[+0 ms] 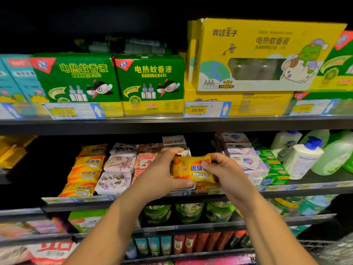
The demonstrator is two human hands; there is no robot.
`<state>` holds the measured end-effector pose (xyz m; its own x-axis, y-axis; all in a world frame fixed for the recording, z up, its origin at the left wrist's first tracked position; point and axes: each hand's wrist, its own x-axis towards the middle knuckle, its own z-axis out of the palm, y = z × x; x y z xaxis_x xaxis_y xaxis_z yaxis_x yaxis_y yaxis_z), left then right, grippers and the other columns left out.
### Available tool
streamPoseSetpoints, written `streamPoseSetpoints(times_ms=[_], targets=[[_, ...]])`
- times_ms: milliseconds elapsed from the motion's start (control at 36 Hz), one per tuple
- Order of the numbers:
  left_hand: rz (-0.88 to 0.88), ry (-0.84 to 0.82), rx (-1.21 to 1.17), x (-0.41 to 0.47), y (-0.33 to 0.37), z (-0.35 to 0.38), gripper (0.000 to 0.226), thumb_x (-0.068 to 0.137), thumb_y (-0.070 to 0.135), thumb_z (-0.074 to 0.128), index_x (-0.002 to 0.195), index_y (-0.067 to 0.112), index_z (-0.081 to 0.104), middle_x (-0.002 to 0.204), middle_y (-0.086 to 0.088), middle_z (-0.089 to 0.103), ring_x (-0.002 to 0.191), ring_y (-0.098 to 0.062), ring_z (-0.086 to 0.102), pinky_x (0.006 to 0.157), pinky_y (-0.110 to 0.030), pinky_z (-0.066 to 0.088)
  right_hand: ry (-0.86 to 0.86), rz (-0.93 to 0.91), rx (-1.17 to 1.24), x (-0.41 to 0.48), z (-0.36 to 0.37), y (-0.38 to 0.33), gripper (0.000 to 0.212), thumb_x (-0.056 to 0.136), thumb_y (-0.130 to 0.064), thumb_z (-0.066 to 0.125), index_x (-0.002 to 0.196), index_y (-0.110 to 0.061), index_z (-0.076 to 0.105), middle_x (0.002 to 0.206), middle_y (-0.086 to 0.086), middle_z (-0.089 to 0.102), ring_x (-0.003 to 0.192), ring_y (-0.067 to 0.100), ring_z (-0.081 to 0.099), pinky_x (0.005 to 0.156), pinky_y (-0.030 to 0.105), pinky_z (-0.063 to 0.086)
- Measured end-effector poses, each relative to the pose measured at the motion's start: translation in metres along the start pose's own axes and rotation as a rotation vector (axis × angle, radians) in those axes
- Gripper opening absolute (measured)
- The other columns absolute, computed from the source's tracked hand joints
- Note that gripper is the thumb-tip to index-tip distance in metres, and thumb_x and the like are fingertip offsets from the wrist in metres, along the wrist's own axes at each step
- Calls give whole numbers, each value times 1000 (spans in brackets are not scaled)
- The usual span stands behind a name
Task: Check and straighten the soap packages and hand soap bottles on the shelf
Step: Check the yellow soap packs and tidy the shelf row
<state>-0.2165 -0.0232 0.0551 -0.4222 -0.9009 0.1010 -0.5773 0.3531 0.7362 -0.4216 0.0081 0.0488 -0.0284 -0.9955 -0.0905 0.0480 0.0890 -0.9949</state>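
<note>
I hold a yellow soap packet (pixel 193 170) between both hands, just in front of the middle shelf (pixel 133 197). My left hand (pixel 162 173) grips its left end, fingers curled over the top and thumb beneath. My right hand (pixel 227 173) pinches the right end. Matching yellow packets (pixel 86 169) lie stacked to the left, and hand soap bottles (pixel 299 159) stand well to the right.

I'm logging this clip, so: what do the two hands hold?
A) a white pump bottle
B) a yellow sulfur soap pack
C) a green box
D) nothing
B: the left hand and right hand both grip the yellow soap pack, whose label reads Sulfur Soap.
</note>
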Motion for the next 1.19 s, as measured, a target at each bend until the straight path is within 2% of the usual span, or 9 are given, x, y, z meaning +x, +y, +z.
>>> streamPoseSetpoints(times_ms=[167, 250, 333, 472, 611, 667, 750, 972, 1194], targets=[[91, 13, 416, -1, -6, -27, 80, 74, 59, 76, 143, 38, 41, 140, 12, 46, 125, -12, 42, 101, -29, 39, -37, -1, -108, 18, 30, -5, 13, 94, -14, 67, 107, -15, 65, 93, 5, 77, 85, 18, 75, 69, 25, 58], [84, 94, 487, -7, -18, -37, 75, 74, 63, 72, 140, 38, 45, 136, 12, 52, 126, -13, 40, 104, -33, 36, -93, -6, -131, 30, 45, -4, 14, 95, -14, 65, 108, -17, 66, 100, 7, 77, 92, 21, 74, 85, 35, 58], [40, 146, 436, -15, -38, -50, 73, 76, 61, 73, 140, 35, 49, 127, 11, 53, 121, -13, 42, 99, -27, 31, -145, 34, -145, 42, 62, -3, 15, 97, -15, 63, 109, -22, 67, 102, 2, 77, 96, 18, 74, 92, 35, 56], [-79, 167, 306, -28, -102, -80, 74, 65, 77, 66, 123, 30, 63, 108, 15, 61, 100, -13, 52, 83, -32, 40, -219, 34, -394, 57, 102, -1, 29, 102, -22, 55, 129, -25, 63, 107, -8, 71, 92, 9, 68, 77, 22, 54], [-219, 304, 135, -53, -151, -115, 61, 65, 58, 81, 116, 28, 64, 105, 9, 65, 97, -10, 60, 85, -31, 49, -261, -59, -825, 69, 149, 6, 27, 99, -41, 53, 125, -41, 60, 69, -22, 63, 62, -7, 57, 54, 13, 40], [-262, 309, 135, -63, -167, -129, 71, 64, 56, 82, 123, 21, 65, 109, 6, 66, 99, -12, 63, 87, -31, 50, -296, -98, -1019, 74, 167, 14, 37, 99, -50, 46, 136, -44, 50, 103, -7, 71, 89, 8, 65, 66, 22, 45], [-324, 298, 195, -74, -197, -145, 87, 56, 71, 71, 125, 19, 64, 108, 1, 65, 99, -19, 62, 89, -40, 51, -350, -115, -1184, 84, 189, 33, 51, 100, -55, 38, 149, -41, 34, 147, -1, 50, 131, 23, 48, 98, 32, 44], [-383, 140, 431, -73, -249, -159, 74, 76, 53, 78, 140, 27, 53, 129, 6, 51, 129, -21, 38, 108, -33, 33, -388, -127, -1334, 88, 217, 51, 66, 101, -63, 27, 158, -34, 14, 168, -5, -1, 154, 22, 4, 123, 42, 13], [-273, 250, 283, -78, -256, -153, 62, 75, 31, 85, 131, 33, 58, 124, 14, 38, 118, -5, 26, 102, -20, 23, -348, -161, -1366, 83, 216, 54, 64, 102, -61, 23, 159, -35, 8, 167, -7, -5, 154, 19, -2, 125, 40, 5]])
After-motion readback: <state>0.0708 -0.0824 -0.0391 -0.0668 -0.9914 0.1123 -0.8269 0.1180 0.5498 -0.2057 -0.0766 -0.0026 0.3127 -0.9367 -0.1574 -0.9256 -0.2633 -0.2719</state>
